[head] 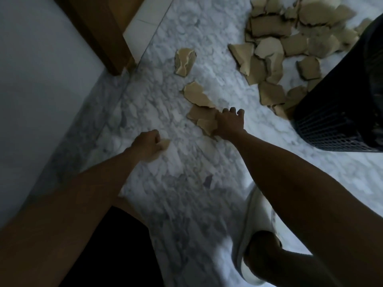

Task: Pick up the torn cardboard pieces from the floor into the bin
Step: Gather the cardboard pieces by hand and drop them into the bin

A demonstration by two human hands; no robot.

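Left hand [147, 144] pinching a small cardboard scrap [164, 143]; right hand [229, 122] gripping torn cardboard pieces [204, 119]. Light, stiff, flat; best lifted by an edge. Bin [342, 112] near.

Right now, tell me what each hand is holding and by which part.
The left hand pinches a small cardboard scrap by its near edge. The right hand grips several cardboard pieces at their right edges.

torn cardboard pieces [275, 48] scattered on floor, beside black bin [342, 112]
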